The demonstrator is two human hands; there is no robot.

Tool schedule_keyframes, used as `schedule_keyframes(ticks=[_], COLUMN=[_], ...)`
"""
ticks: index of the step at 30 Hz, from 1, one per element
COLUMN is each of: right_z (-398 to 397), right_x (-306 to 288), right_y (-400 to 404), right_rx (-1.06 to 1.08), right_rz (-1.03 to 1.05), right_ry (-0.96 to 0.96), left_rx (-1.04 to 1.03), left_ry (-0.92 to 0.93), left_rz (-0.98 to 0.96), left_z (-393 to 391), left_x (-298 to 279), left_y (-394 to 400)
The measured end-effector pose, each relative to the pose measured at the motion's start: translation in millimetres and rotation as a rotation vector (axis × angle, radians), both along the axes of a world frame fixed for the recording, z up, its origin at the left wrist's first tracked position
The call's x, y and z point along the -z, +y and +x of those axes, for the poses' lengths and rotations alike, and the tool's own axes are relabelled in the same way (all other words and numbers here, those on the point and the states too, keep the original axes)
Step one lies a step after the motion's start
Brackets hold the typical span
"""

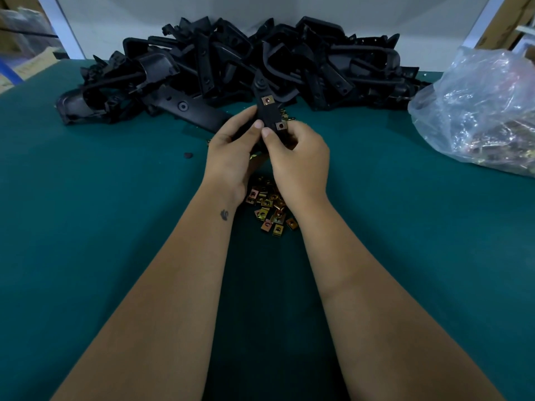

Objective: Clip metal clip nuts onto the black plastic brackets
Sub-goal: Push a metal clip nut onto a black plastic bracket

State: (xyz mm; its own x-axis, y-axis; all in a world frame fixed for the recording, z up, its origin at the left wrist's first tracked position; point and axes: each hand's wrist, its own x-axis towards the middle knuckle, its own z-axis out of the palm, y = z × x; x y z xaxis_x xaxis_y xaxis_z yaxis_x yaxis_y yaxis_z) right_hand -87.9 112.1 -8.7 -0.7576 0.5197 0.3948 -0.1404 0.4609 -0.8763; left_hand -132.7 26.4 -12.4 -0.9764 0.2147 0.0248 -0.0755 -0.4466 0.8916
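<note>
Bracket in hand: While both hands hold it up above the desk [86, 227], the black plastic bracket [267, 114] stands roughly upright in front of the heap, its lower end hidden in the palms.
Clip nuts fitted: one clip nut [267, 100] sits clipped near the top of the flat tab, a second clip nut [280, 125] at its right edge, just beside the right thumb.
Left hand [231, 151]: fingers curled round the bracket's left side, thumb pressed on its face.
Right hand [298, 157]: fingers wrapped round the lower right side, thumb tip touching the left thumb tip.
Handling: the bracket looks stiff and light, best held by its solid body so the tab edges stay free; the nuts look small, springy and sharp-edged, likely to need a firm thumb push and easy to drop.
Loose clip nuts [270, 208]: a brass-coloured pile on the desk between the wrists, partly covered by them.
Bracket heap [246, 62]: tangled black parts along the far edge; pulling one may drag others.
Plastic bag [480, 105]: crumpled, at the right, well apart.
Black scrap [188, 155]: small, left of the hands.
</note>
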Motion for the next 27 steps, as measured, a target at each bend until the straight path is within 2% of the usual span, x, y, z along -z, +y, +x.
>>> schedule_keyframes(ticks=[4, 12, 16, 19, 27], right_z=[1.6, 4.1, 8.2, 13.2, 38.1], right_x=[-0.3, -2.0, -5.1, -8.1, -16.6], right_y=[-1.6, -2.5, -3.0, -2.5, 6.9], right_rx=[0.021, 0.017, 0.022, 0.006, -0.083], right_rz=[0.083, 0.064, 0.064, 0.043, -0.118], right_ry=[0.014, 0.020, 0.016, 0.026, -0.021], left_rx=[0.005, 0.003, -0.164, -0.295, -0.328], left_ry=[0.015, 0.014, 0.039, 0.035, 0.004], left_rz=[-0.023, -0.037, -0.096, -0.064, -0.036], left_z=[-0.1, 3.3, 4.4, 5.3, 17.1], left_x=[0.1, -2.6, -5.2, -8.5, -16.5], left_y=[0.5, 0.3, -0.5, -4.2, -3.2])
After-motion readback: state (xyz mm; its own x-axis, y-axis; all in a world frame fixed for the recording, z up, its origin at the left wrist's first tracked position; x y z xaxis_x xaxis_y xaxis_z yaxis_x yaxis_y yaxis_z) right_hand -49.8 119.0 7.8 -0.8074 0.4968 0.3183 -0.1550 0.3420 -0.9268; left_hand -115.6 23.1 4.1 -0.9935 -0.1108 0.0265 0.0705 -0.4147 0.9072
